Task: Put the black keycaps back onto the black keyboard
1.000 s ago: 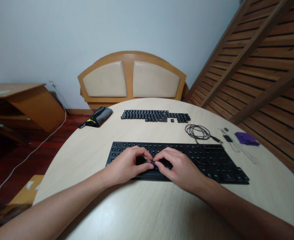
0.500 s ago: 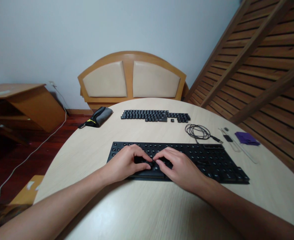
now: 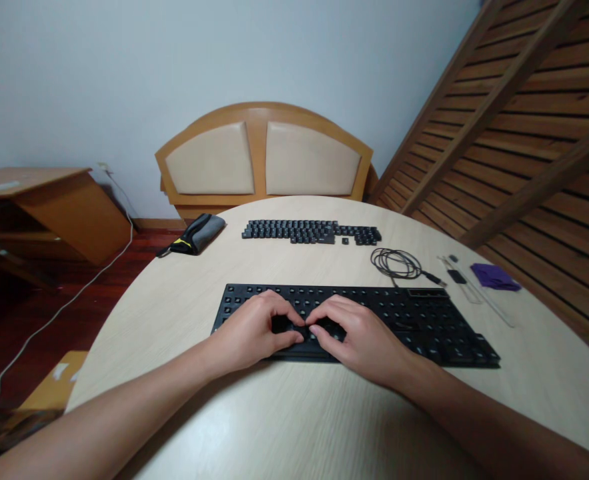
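Observation:
A black keyboard point(image 3: 439, 327) lies on the table in front of me, with bare key sockets over much of it and keycaps at its lower right. My left hand point(image 3: 251, 327) rests over its left half, thumb and index finger curled toward each other at the keys. From the other side my right hand point(image 3: 361, 333) brings its thumb and index finger together in a pinch. The fingertips of both hands almost meet over the lower middle keys. Whatever small piece lies between them is hidden.
Rows of loose black keycaps point(image 3: 289, 230) lie behind the keyboard. A coiled cable point(image 3: 397, 264), thin tools point(image 3: 467, 283) and a purple cloth point(image 3: 495, 277) are at the right. A grey and black folded pouch point(image 3: 199, 235) lies at the back left of the round table point(image 3: 164, 300).
My left thumb and index finger have shifted slightly, and its thumb sits a little lower. The right hand has barely moved. The keyboard stays in place.

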`<state>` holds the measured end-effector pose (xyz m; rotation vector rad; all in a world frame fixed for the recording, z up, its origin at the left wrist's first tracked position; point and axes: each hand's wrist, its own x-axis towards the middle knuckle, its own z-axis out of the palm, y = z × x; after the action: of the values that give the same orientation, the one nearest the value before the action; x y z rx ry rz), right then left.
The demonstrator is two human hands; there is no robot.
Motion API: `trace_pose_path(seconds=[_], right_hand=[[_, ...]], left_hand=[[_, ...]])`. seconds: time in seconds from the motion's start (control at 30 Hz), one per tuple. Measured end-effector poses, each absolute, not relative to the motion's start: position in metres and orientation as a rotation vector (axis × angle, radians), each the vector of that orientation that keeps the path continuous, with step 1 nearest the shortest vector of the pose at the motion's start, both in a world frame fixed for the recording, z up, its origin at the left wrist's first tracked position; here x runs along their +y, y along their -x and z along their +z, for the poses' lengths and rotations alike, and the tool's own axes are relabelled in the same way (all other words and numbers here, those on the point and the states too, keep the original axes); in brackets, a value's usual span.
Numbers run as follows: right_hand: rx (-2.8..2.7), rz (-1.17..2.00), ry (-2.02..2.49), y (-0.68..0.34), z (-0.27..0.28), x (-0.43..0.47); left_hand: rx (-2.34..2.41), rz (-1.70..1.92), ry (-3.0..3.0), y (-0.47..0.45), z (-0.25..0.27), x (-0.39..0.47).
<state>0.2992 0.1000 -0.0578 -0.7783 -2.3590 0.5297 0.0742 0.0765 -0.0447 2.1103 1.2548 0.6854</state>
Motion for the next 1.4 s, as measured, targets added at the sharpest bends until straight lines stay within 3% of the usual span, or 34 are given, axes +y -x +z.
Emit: trace_pose_path(seconds=[0.83,1.4], right_hand=[[-2.412,0.617,0.643,-0.3005,-0.0568,0.1011],[-2.311,0.711,0.796,-0.3006,-0.0560,0.1035]], left_hand=[[1.086,0.658,-2.114,-0.0710,-0.0410,0.0800],[1.250,0.667,-2.090,-0.0661,-0.0371,0.0817]])
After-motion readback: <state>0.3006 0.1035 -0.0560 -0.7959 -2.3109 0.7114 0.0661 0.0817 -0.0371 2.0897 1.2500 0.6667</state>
